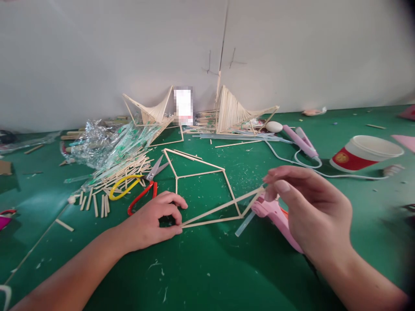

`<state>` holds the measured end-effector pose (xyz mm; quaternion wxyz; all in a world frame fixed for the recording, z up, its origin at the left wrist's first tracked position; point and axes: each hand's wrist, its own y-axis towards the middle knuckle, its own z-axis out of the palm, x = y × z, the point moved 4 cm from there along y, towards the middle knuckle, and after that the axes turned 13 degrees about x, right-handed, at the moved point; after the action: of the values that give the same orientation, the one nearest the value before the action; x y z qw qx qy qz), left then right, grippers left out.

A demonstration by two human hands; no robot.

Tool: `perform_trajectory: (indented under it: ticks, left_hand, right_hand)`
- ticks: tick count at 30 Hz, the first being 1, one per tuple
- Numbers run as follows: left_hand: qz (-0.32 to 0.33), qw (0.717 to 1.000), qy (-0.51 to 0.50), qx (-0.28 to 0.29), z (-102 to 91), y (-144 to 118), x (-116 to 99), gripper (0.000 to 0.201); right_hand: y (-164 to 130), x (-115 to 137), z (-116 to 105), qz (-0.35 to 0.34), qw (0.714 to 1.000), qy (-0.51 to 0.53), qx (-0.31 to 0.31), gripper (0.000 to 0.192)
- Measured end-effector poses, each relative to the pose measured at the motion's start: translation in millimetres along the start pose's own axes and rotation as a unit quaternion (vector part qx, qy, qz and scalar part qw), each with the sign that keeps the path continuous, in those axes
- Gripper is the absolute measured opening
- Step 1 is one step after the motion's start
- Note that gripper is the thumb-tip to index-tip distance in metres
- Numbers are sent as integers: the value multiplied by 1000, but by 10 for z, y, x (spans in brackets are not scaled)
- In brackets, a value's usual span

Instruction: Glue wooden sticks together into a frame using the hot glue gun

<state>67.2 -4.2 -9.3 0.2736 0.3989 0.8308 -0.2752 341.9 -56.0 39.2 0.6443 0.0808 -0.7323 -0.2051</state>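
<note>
A frame of thin wooden sticks (200, 174) stands on the green table between my hands. My left hand (158, 222) pinches its near left corner between thumb and finger. From there a long stick (220, 208) slants up to the right and meets a short stick at a raised tip. Beside that tip, my right hand (311, 207) has its thumb and fingers drawn together; what lies between them is too small to make out. Partly hidden behind the right hand lies a pink glue gun (275, 220), with a clear glue stick (245, 223) at its left end.
Scissors (152, 172) with yellow and red handles lie left of the frame, beside scattered cut sticks (103, 205) and crumpled clear wrapping (97, 144). Two curved stick models (231, 112) stand by the wall. A paper cup (353, 157) and a lilac corded tool (301, 140) are at right.
</note>
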Motion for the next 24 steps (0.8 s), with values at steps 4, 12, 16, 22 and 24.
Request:
perform_trajectory:
  ticks: [4, 12, 16, 22, 24]
  left_hand:
    - [-4, 1000, -4, 3, 4, -9, 7, 5]
    - [7, 1000, 3, -4, -2, 1, -13, 5]
    - [7, 1000, 8, -4, -3, 7, -12, 5]
    - [6, 1000, 8, -1, -6, 3, -1, 5]
    - [7, 1000, 8, -2, -7, 0, -6, 6]
  right_hand:
    - [26, -15, -26, -6, 998, 60, -27, 8]
    - [49, -28, -33, -14, 995, 92, -19, 6]
    - [31, -16, -14, -9, 996, 87, -2, 16]
    - [13, 15, -47, -24, 999, 19, -45, 7]
    - [24, 0, -55, -11, 997, 40, -58, 10]
